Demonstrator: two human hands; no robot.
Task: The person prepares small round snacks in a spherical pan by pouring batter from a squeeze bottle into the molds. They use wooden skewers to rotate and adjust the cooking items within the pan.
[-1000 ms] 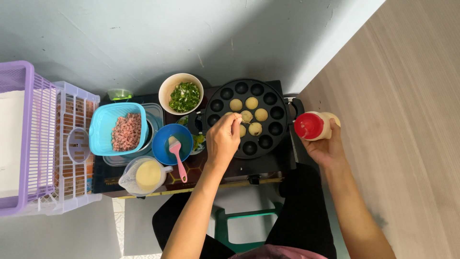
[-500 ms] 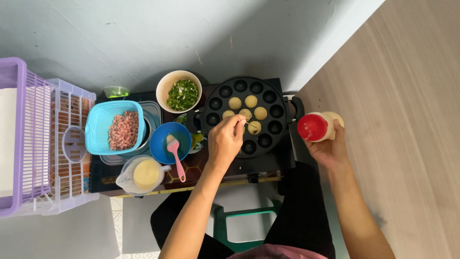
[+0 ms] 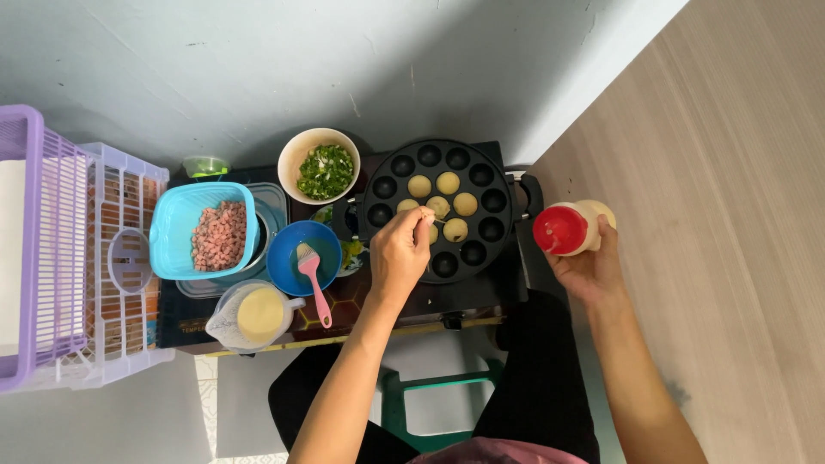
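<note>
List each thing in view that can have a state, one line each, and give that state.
Round pan: some wells filled, most empty.
Squeeze bottle: red cap on.
Blue bowl: pink brush inside.
Jug: holds batter.
Left hand: pinching a thin pick.
Right hand: holding bottle.

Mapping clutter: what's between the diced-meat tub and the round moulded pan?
Head view: a blue bowl with a pink brush sits between the tub and pan.
</note>
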